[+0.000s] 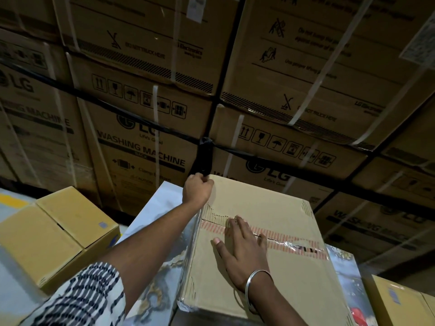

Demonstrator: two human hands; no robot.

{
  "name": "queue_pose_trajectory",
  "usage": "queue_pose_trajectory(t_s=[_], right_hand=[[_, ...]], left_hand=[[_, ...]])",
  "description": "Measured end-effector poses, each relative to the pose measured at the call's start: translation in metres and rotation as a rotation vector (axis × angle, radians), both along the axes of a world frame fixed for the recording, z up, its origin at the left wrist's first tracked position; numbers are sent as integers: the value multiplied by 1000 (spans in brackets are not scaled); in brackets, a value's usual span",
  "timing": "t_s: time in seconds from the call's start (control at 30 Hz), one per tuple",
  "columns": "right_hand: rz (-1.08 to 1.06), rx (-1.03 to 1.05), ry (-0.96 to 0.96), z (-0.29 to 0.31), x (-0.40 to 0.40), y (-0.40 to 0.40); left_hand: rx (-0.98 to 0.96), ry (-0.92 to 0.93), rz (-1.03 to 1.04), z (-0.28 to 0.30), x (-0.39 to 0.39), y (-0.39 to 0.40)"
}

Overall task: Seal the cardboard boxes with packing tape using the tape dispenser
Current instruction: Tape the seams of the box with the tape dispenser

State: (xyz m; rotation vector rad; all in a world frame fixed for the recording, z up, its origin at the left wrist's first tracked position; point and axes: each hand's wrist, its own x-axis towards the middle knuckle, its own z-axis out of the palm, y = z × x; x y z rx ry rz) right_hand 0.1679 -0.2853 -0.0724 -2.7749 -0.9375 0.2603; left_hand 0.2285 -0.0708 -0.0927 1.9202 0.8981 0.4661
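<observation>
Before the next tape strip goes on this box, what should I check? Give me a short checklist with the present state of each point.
1. Box held steady: ok, right hand lies flat on its top.
2. Flaps closed along the seam: not ok, the old tape there is torn and a gap shows.
3. Far left corner held: ok, left hand grips it with curled fingers.
4. Tape dispenser ready: cannot tell, none is in view.
5. Top surface sound: not ok, the cardboard is ripped near the left edge.

stacked washing machine cartons (146, 147) are seen behind, bound with white straps (155, 102) and a black band (207, 151).
</observation>
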Motion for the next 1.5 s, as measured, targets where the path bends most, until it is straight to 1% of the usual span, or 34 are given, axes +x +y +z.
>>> queue_pose_trajectory(t_s=[0.17, 0.3, 0.37, 0.5, 0.6, 0.63, 0.73, 0.8, 0.93, 1.03, 1.1, 1.23, 1.3, 1.4, 1.5], right_hand=[[-10, 19, -1, 0, -1, -1], [-17, 73, 13, 0, 0, -1], [-10, 97, 14, -2, 1, -1], [13, 111, 22, -4, 3, 0], [22, 151, 61, -1, 4, -1], [25, 170, 69, 0, 4, -2], [46, 228, 73, 3, 3, -3], [101, 246, 100, 5, 3, -2], [220, 293, 131, 0, 10, -2], [269, 289, 67, -2, 18, 0], [328, 250, 3, -3, 25, -1], [404, 182, -119, -1, 42, -6], [425, 160, -200, 2, 49, -9], [399, 78, -275, 8, 57, -14], [324, -41, -308, 13, 62, -18]], left_hand=[[47, -35, -37, 1, 5, 3], [-72, -105, 36, -4, 2, 3], [-91, -105, 22, -5, 5, 8], [30, -46, -77, 9, 13, 15], [173, 20, -301, 11, 18, 16], [225, 32, -345, 10, 17, 16], [240, 9, -328, 9, 7, 25], [272, 12, -330, 7, -11, 36], [293, 2, -259, 0, -70, 59], [292, -30, -177, -6, -123, 66], [279, -62, -111, -12, -156, 65], [151, -119, 29, -18, -213, 40], [130, -139, 91, -15, -237, 18], [193, -161, 109, -12, -269, -19], [238, -164, 94, -6, -292, -46]])
